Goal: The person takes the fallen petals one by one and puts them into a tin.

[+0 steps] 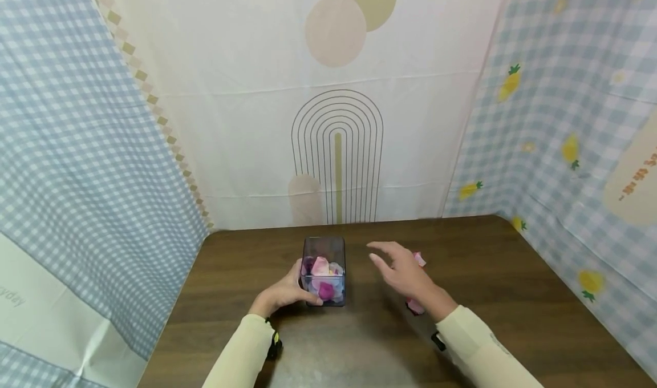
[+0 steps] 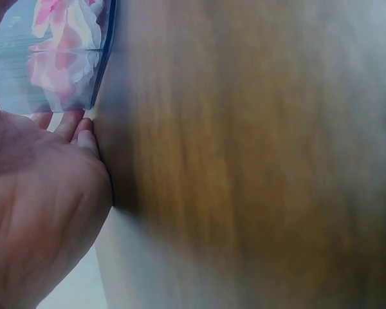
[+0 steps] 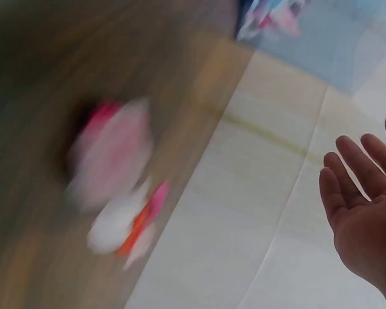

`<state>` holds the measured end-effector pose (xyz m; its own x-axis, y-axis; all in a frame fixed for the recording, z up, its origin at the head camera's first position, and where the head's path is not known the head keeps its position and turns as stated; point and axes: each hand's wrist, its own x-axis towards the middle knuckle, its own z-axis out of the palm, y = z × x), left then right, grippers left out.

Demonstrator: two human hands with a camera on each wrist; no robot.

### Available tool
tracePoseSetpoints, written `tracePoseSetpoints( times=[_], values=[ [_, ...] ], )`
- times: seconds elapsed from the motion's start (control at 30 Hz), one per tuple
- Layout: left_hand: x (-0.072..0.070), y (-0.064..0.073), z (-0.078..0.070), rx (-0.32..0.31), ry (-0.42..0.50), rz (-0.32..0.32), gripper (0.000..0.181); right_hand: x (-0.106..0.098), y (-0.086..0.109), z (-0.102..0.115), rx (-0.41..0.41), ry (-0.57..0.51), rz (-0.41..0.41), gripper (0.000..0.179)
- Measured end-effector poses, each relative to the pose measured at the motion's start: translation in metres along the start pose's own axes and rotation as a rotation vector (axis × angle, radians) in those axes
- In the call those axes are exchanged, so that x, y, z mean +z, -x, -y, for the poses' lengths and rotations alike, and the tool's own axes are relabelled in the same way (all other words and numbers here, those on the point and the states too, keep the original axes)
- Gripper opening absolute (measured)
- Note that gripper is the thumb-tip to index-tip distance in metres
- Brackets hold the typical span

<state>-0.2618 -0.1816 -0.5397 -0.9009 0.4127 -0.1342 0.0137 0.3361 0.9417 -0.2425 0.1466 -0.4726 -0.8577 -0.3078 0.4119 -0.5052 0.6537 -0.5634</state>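
Observation:
A clear, smoky plastic box stands on the wooden table with several pink, magenta and pale blue petals inside. My left hand grips its left side, the thumb across the near face; in the left wrist view the fingers reach round behind the box. My right hand is in the air to the right of the box, holding nothing, its fingers apart and extended. Below it, pink petals lie on the table; in the right wrist view these loose petals look blurred.
The brown wooden table ends at a white printed cloth at the back. Checked cloths hang at the left and right. Another petal lies just beyond my right hand.

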Motion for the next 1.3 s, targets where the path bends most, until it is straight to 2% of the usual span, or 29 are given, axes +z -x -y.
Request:
tracePoseSetpoints(
  times=[0.27, 0.43, 0.6, 0.8, 1.07, 1.3],
  values=[
    [0.001, -0.003, 0.002, 0.013, -0.011, -0.012, 0.119, -0.041, 0.047, -0.051, 0.132, 0.090, -0.019, 0.031],
    [-0.002, -0.002, 0.001, -0.008, -0.055, -0.030, 0.120, -0.056, 0.070, -0.069, 0.159, 0.115, -0.046, 0.031],
    [-0.001, -0.004, 0.004, -0.005, -0.050, -0.017, 0.118, -0.066, 0.082, -0.079, 0.166, 0.145, -0.076, 0.031],
    [0.000, -0.004, 0.004, 0.001, -0.026, -0.019, 0.118, -0.071, 0.087, -0.089, 0.192, 0.160, -0.088, 0.035],
    [0.002, -0.001, 0.006, 0.000, -0.018, -0.023, 0.117, -0.064, 0.093, -0.090, 0.238, 0.144, 0.022, 0.043],
    [0.003, -0.003, 0.002, 0.014, 0.002, -0.033, 0.116, -0.057, 0.090, -0.087, 0.260, 0.150, 0.208, 0.041]
  ],
)
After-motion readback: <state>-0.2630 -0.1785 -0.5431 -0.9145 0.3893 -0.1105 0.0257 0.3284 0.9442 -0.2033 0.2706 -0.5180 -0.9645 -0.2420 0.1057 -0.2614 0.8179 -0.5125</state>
